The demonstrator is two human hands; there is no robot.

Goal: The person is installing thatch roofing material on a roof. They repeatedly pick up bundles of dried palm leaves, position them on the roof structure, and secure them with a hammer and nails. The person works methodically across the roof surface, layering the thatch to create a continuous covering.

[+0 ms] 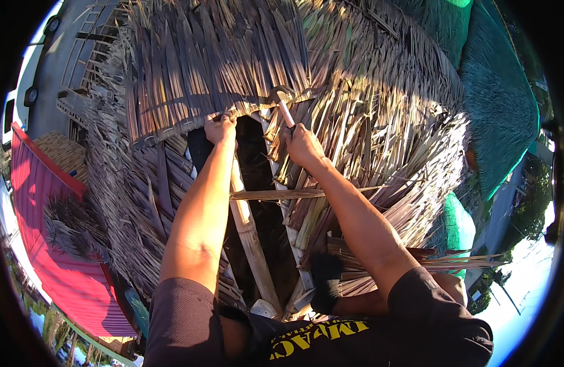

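Note:
My right hand is closed round the wooden handle of a hammer, whose head rests near the lower edge of a thatch panel of dry palm leaves. To its left, my left hand is up against the same edge, its fingers pinched together. Whatever lies between those fingertips is too small to make out. Beneath both arms, a bamboo pole runs lengthwise beside a dark gap in the roof. A flat strip lies across the gap.
Layered thatch slopes away on the right. A dark-covered foot is braced near the gap. Far below on the left are a red metal roof and a parked vehicle. Green netting covers thatch at the right.

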